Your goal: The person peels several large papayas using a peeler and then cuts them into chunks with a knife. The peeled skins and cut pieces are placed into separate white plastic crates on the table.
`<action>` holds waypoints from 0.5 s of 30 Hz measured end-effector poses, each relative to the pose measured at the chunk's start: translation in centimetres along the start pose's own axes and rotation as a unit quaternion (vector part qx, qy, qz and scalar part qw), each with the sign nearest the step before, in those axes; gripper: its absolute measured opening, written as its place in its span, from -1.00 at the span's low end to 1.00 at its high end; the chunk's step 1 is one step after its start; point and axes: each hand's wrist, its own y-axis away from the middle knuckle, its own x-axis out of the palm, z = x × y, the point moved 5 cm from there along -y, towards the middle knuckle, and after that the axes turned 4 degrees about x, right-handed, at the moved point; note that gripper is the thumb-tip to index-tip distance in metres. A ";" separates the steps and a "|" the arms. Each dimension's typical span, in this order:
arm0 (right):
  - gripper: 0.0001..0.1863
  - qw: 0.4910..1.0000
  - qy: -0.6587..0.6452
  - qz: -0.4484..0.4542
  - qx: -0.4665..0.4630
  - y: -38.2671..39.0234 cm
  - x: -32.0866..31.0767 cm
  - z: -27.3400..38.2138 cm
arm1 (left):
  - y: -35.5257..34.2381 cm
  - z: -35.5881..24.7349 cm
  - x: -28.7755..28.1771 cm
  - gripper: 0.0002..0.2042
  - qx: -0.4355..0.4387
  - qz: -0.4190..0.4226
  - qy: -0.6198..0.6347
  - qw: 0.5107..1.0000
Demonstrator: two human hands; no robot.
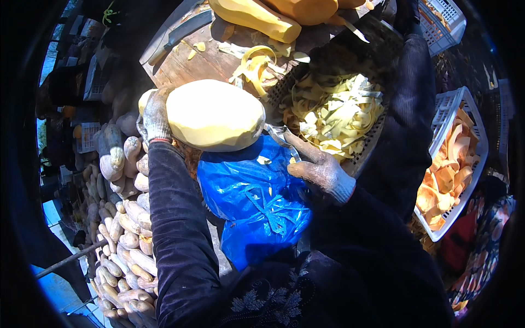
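My gloved left hand [157, 112] grips the left end of a large, pale peeled squash [216, 117]. My gloved right hand [320, 169] holds a thin metal peeler [280, 141] just right of and below the squash. Beneath the squash lies a bulky blue plastic bag [251, 208], tied round the front of my body. Right of the squash, a dark crate [366, 139] holds a heap of pale yellow peel strips [347, 109]. Loose peel curls [257, 68] lie on the wooden board [191, 71] above it.
A knife [183, 34] and yellow squashes [254, 19] lie on the board. Many unpeeled squashes [131, 251] are piled left. White crates [459, 104], [443, 27] stand right, one holding orange slices [445, 180]. Another person's dark sleeve [410, 71] reaches along the right; floral fabric [478, 246] shows lower right.
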 end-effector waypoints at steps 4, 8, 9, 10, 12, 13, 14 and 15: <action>-0.28 0.974 -0.120 0.051 0.187 -3.8 1.9 3.2 | 0.7 0.5 -0.7 -0.70 -0.078 -0.014 0.042 0.996; -0.29 0.973 0.128 0.188 0.041 0.7 3.7 3.4 | 1.8 -4.1 -0.5 -0.73 0.068 -0.001 -0.212 0.975; -0.27 0.973 -0.039 0.173 0.149 3.1 4.7 3.1 | 1.7 -6.6 -0.8 -0.74 0.079 -0.007 -0.273 0.959; -0.31 0.988 0.045 0.129 0.070 3.3 3.7 2.8 | 2.1 -9.1 -1.3 -0.74 0.102 -0.032 -0.340 0.934; -0.41 0.981 -0.180 0.028 0.070 0.8 1.3 3.4 | 0.7 -9.1 0.0 -0.74 0.118 -0.003 -0.378 0.918; -0.46 0.959 -0.277 -0.019 0.056 -0.5 0.2 3.8 | 0.4 -9.9 0.3 -0.74 0.093 0.024 -0.382 0.919; -0.47 0.972 -0.224 -0.026 0.069 -1.8 0.0 4.2 | -0.1 -9.5 0.5 -0.75 0.062 0.018 -0.365 0.929; -0.47 0.977 -0.192 -0.012 0.093 -3.7 0.4 3.2 | 0.5 -8.5 -0.4 -0.75 0.018 0.022 -0.374 0.927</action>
